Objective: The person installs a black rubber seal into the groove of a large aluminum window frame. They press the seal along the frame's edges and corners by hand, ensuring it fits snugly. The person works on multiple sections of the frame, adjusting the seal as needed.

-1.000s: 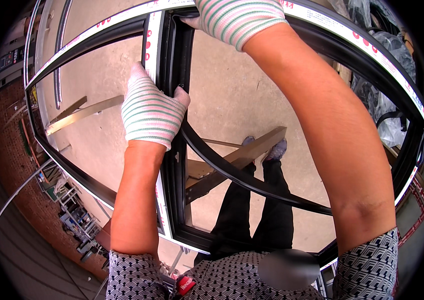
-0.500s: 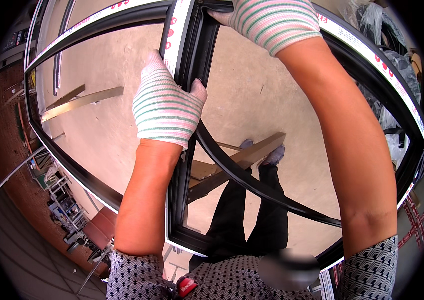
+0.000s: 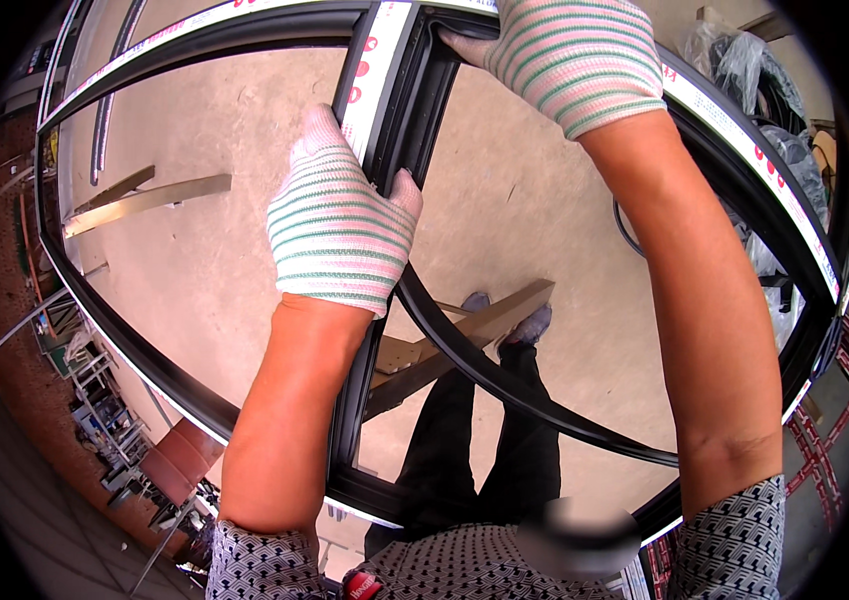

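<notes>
A large window frame point(image 3: 381, 85), dark with white printed film, spans the view. My left hand point(image 3: 343, 225), in a striped knit glove, is wrapped round its middle bar, thumb on the right side and fingers on the left. From under that hand a loose black rubber sealing strip point(image 3: 505, 390) sags in a curve across the right opening to the right forearm. At the top of the right opening my right hand point(image 3: 580, 65), gloved alike, bends over the far corner with its thumb against the black edging. The other right fingers are hidden or cut off by the picture's edge.
Metal bars point(image 3: 490, 325) cross beneath the frame by my feet; another bar point(image 3: 150, 203) shows through the left opening. Plastic-wrapped black coils point(image 3: 760, 85) lie at the far right. A brown-topped stool or seat point(image 3: 182, 460) and clutter stand at the left.
The view has shifted slightly, so the frame and both hands appear a little lower and the bars further left. Both hands keep nearly the same places on the frame.
</notes>
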A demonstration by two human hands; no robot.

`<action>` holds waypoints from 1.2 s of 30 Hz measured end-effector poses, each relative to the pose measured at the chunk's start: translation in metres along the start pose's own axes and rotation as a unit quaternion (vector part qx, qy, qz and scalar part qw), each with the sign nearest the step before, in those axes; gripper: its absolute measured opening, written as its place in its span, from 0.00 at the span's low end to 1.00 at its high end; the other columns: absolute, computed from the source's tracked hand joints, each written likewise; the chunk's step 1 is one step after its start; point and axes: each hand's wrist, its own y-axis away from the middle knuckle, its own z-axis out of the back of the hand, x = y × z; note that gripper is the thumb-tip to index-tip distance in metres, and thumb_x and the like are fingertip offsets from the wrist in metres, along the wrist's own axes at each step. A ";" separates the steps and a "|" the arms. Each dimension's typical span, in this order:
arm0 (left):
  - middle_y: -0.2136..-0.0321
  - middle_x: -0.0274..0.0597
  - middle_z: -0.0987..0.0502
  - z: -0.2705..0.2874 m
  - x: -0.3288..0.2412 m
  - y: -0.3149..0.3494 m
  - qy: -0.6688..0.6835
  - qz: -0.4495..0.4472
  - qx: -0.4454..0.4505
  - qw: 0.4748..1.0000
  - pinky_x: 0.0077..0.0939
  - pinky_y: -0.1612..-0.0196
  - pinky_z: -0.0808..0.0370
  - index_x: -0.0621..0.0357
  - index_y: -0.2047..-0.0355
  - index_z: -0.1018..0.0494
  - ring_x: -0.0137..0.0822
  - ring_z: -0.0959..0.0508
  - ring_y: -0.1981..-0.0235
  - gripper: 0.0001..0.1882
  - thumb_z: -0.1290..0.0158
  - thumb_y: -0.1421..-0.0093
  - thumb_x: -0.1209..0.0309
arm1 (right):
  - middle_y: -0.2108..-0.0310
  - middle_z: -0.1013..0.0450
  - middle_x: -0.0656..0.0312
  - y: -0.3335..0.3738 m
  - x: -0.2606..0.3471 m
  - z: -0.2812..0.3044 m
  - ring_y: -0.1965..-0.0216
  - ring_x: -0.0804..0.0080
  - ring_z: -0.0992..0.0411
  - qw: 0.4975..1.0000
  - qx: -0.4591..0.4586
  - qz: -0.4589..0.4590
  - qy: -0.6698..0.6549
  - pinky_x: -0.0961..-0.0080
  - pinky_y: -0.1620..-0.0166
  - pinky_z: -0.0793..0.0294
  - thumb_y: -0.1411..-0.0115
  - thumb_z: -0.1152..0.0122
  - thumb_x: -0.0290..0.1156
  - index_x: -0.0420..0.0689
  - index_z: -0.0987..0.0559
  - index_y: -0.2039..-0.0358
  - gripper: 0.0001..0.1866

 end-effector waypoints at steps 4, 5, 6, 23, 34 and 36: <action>0.55 0.62 0.21 0.005 0.001 0.001 -0.001 -0.008 -0.010 1.000 0.42 0.51 0.19 0.69 0.38 0.35 0.57 0.17 0.57 0.39 0.33 0.48 0.68 | 0.70 0.21 0.53 -0.001 0.001 -0.002 0.64 0.52 0.21 1.000 -0.010 0.004 -0.007 0.57 0.58 0.21 0.45 0.27 0.48 0.48 0.18 0.64 0.17; 0.54 0.63 0.22 0.008 0.000 0.002 0.004 0.004 -0.001 1.000 0.43 0.48 0.20 0.70 0.39 0.35 0.58 0.18 0.54 0.39 0.33 0.48 0.68 | 0.70 0.21 0.54 -0.005 -0.006 -0.013 0.65 0.53 0.21 1.000 -0.005 0.007 0.017 0.57 0.59 0.21 0.45 0.27 0.48 0.49 0.18 0.63 0.17; 0.54 0.63 0.22 0.008 0.000 0.002 0.004 0.008 -0.001 1.000 0.43 0.48 0.20 0.70 0.39 0.35 0.58 0.18 0.54 0.39 0.33 0.48 0.68 | 0.70 0.21 0.54 -0.006 -0.005 -0.014 0.65 0.53 0.21 1.000 -0.006 0.010 0.014 0.57 0.59 0.21 0.45 0.27 0.48 0.49 0.18 0.63 0.17; 0.54 0.63 0.22 0.000 0.000 -0.002 0.023 0.005 -0.006 1.000 0.42 0.49 0.19 0.70 0.37 0.37 0.57 0.17 0.56 0.41 0.33 0.49 0.68 | 0.70 0.23 0.54 -0.005 -0.011 -0.008 0.64 0.54 0.22 1.000 -0.009 0.029 0.006 0.58 0.59 0.21 0.45 0.27 0.47 0.47 0.20 0.62 0.19; 0.53 0.64 0.21 0.006 0.005 0.003 -0.002 0.016 -0.014 1.000 0.42 0.49 0.19 0.70 0.36 0.36 0.57 0.17 0.54 0.42 0.33 0.48 0.66 | 0.52 0.27 0.53 -0.017 0.004 -0.006 0.47 0.53 0.28 0.901 -0.036 0.396 -0.173 0.56 0.38 0.31 0.59 0.22 0.37 0.41 0.25 0.46 0.38; 0.53 0.63 0.21 0.005 0.005 0.001 0.003 0.027 0.000 1.000 0.42 0.50 0.19 0.69 0.38 0.35 0.57 0.17 0.54 0.40 0.33 0.48 0.65 | 0.54 0.26 0.57 -0.021 0.012 -0.017 0.49 0.58 0.27 0.888 -0.005 0.443 -0.124 0.61 0.40 0.29 0.57 0.25 0.36 0.43 0.23 0.51 0.31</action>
